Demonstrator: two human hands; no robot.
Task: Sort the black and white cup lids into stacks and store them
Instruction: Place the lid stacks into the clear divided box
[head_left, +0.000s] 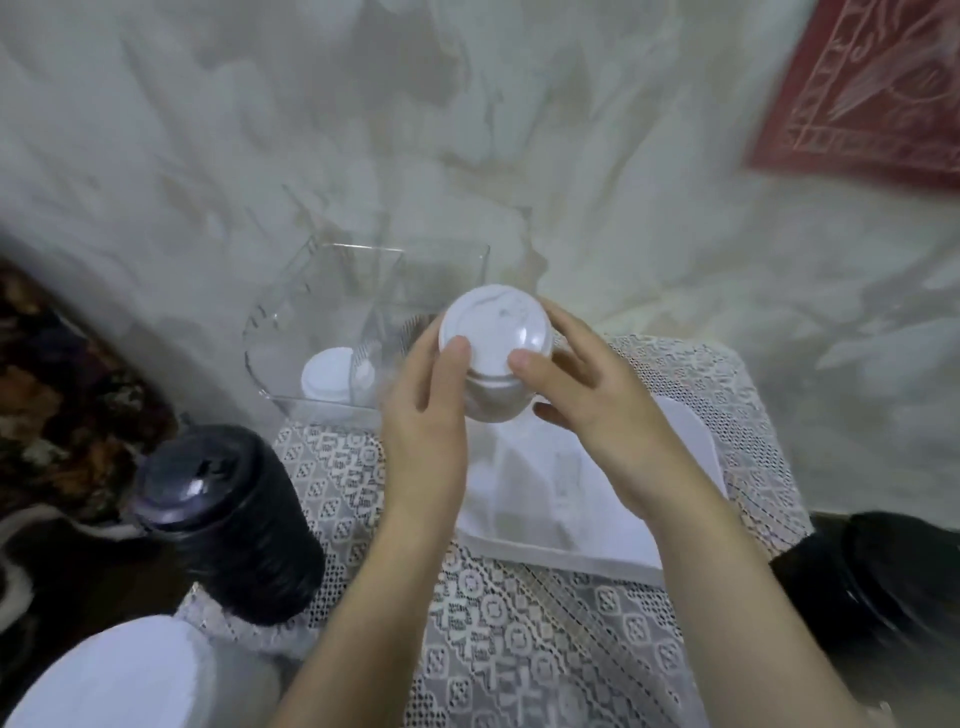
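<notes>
Head view: looking down at two hands over a lace-covered bench (524, 644).
Left hand (428, 415): thumb on top of the white lid stack (493, 327), fingers round its left side; the grip holds the stack.
Right hand (597, 410): thumb on the top lid, fingers curled round the right side; the grip holds the same stack.
White lid stack: raised off the bench, just in front of the clear container (291, 306).
Loose white lids (326, 382): inside the container, seemingly the left compartment; blurred.
Black lid stack (234, 519): lower left.

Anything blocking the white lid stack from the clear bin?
Nothing visible. The left hand and right hand hold the white lid stack close to the clear bin, whose top is open; a white lid lies inside.
</notes>
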